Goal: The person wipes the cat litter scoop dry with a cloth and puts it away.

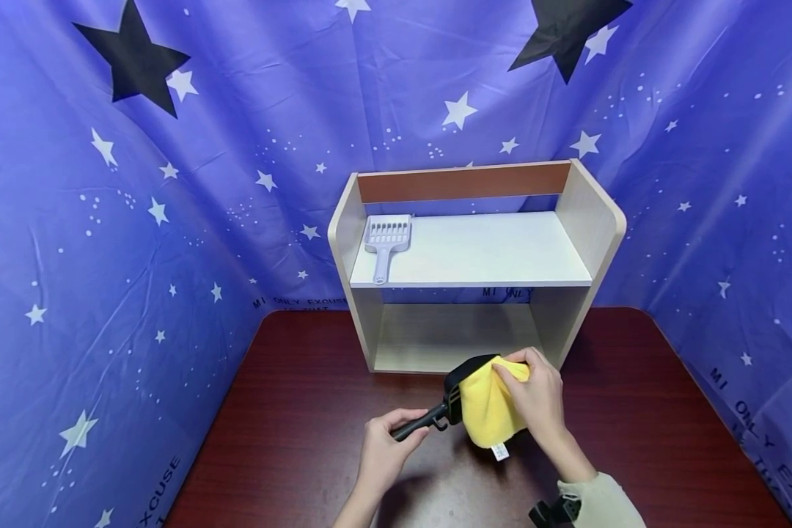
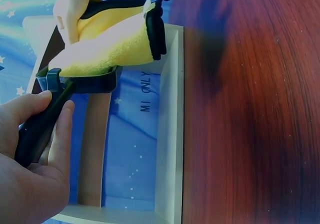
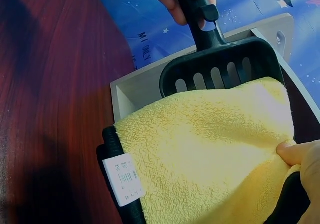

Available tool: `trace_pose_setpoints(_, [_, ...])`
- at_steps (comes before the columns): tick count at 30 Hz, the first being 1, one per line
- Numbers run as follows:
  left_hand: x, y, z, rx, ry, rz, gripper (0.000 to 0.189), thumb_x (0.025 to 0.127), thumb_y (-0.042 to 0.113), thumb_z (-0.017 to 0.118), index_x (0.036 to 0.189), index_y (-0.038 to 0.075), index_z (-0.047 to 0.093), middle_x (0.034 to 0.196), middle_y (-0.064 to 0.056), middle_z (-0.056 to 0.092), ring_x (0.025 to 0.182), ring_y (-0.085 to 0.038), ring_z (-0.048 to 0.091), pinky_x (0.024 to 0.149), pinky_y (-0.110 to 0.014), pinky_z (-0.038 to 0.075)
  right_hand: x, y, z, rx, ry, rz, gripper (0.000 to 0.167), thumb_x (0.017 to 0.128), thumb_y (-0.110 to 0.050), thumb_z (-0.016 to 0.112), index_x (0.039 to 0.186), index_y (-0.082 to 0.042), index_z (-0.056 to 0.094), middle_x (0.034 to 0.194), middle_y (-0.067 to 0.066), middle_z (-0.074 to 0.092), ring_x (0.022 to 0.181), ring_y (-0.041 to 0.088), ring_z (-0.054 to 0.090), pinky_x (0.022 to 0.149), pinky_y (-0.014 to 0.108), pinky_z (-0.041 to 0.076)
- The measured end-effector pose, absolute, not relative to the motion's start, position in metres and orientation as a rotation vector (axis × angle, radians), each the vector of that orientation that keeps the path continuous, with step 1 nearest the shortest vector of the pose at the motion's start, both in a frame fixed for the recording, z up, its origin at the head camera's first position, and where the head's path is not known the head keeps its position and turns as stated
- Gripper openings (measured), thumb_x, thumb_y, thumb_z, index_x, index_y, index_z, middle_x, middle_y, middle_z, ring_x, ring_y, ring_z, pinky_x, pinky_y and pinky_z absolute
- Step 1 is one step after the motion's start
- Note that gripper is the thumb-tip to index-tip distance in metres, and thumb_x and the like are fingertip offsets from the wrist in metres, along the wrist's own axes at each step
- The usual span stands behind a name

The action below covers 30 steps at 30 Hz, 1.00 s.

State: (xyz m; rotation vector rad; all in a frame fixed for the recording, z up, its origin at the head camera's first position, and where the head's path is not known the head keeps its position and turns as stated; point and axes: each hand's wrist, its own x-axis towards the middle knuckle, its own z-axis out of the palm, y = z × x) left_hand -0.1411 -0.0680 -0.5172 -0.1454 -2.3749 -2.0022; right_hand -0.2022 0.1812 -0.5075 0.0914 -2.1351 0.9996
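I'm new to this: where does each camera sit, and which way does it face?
Head: worn on the head, facing forward and down at the shelf; left hand and right hand show.
Left wrist: worn there, facing the black scoop; both hands show.
Right wrist: worn there, facing the yellow cloth; both hands show partly.
Wrist views share scoop and cloth.

Yellow cloth [image 3: 205, 144] over black scoop [image 3: 225, 53]

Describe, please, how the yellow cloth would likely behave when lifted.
The cloth is probably floppy, since it drapes softly over the black scoop. Its fuzzy surface suggests it would not slip easily from a grip. It is likely light, as the right hand holds it in just a pinch.
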Motion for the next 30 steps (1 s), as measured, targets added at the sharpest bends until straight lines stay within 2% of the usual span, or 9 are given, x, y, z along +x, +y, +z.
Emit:
trace_pose_setpoints(7, [-0.143, -0.073, -0.522, -0.088, -2.355, -1.989, 0.020, 0.078, 0.005, 0.081, 0.098, 0.009, 0.078, 0.087, -0.013, 0.078, 0.062, 0.001, 0.058, 0.053, -0.012, 0.042, -0.205, 0.193, -0.508, 0.038, -2.132, 1.008, 0.027, 0.065, -0.002, 0.090, 0.081, -0.004, 0.068, 0.077, 0.010, 0.070, 0.071, 0.019, 0.061, 0.064, 0.014, 0.040])
trace_pose_setpoints(14, [-0.145, -0.078, -0.521, -0.079, -2.317, -2.006, 0.022, 0.078, 0.005, 0.082, 0.099, 0.006, 0.078, 0.085, -0.016, 0.077, 0.057, 0.001, 0.052, 0.049, -0.013, 0.038, -0.206, 0.203, -0.507, 0.013, -2.130, 1.024, 0.025, 0.066, -0.001, 0.089, 0.081, -0.003, 0.069, 0.077, 0.011, 0.071, 0.073, 0.015, 0.062, 0.068, 0.013, 0.040])
trace_pose_setpoints(16, [-0.146, -0.080, -0.520, -0.079, -2.304, -2.013, 0.022, 0.078, 0.004, 0.082, 0.099, 0.005, 0.078, 0.086, -0.017, 0.077, 0.058, 0.001, 0.054, 0.050, -0.013, 0.039, -0.207, 0.207, -0.506, 0.003, -2.127, 1.027, 0.024, 0.067, -0.001, 0.088, 0.082, -0.003, 0.070, 0.077, 0.011, 0.071, 0.074, 0.012, 0.061, 0.068, 0.012, 0.040])
trace_pose_setpoints(20, [-0.146, -0.084, -0.518, -0.067, -2.290, -2.037, 0.023, 0.078, 0.005, 0.082, 0.100, 0.004, 0.077, 0.090, -0.016, 0.077, 0.062, 0.001, 0.058, 0.052, -0.013, 0.043, -0.208, 0.216, -0.505, -0.028, -2.119, 1.047, 0.022, 0.069, 0.000, 0.087, 0.083, -0.002, 0.071, 0.078, 0.012, 0.072, 0.076, -0.006, 0.055, 0.070, 0.011, 0.040])
trace_pose_setpoints(23, [-0.146, -0.088, -0.519, -0.064, -2.296, -2.026, 0.023, 0.078, 0.004, 0.082, 0.100, 0.005, 0.078, 0.085, -0.016, 0.077, 0.058, 0.001, 0.054, 0.050, -0.013, 0.040, -0.207, 0.223, -0.503, -0.056, -2.126, 1.060, 0.021, 0.071, -0.003, 0.087, 0.084, -0.002, 0.071, 0.080, 0.013, 0.073, 0.078, -0.019, 0.047, 0.070, 0.010, 0.039])
trace_pose_setpoints(30, [-0.148, -0.094, -0.524, -0.061, -2.325, -1.995, 0.021, 0.078, 0.004, 0.081, 0.099, 0.007, 0.078, 0.078, -0.014, 0.074, 0.054, 0.001, 0.047, 0.048, -0.014, 0.037, -0.207, 0.232, -0.498, -0.066, -2.135, 1.059, 0.022, 0.073, -0.005, 0.087, 0.088, -0.002, 0.071, 0.082, 0.013, 0.073, 0.073, -0.020, 0.044, 0.063, 0.005, 0.037])
